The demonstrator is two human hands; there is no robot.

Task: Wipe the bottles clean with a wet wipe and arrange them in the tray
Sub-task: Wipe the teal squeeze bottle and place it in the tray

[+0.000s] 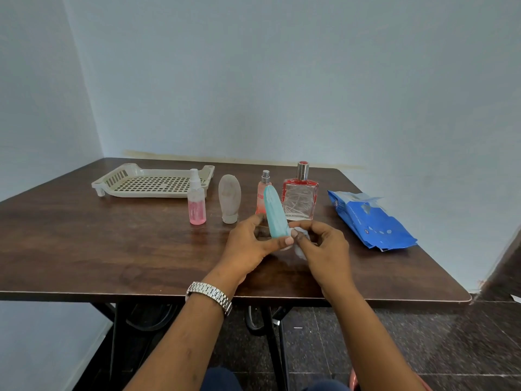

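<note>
Teal bottle [275,213]: held up over the near middle of the table [112,244], just in front of a row of other bottles. Its long side runs up and down, and the top leans a little to the left. The round end points up and away. The low end points down into the hands.
Left hand [251,246]: grips the low part of the teal bottle, thumb in front and fingers behind.
Right hand [324,244]: fingers are curled round a white wet wipe [300,251] and press it on the bottle's low end.
Hidden: the thumb and the wipe cover the bottle's low end, so its cap cannot be seen. Most of the wipe is tucked inside the right hand. The teal bottle blocks part of the peach spray bottle [261,193] behind it.
Row, left to right: pink spray bottle [196,204], grey soft bottle [229,197], peach spray bottle, glass bottle [300,198] with red edges. All stand upright.
Tray [112,180]: far left on the table, just behind the pink spray bottle.
Blue pack [369,221]: lies flat on the right. Its words are too small to read.
Watch [210,296]: on the left wrist.
</note>
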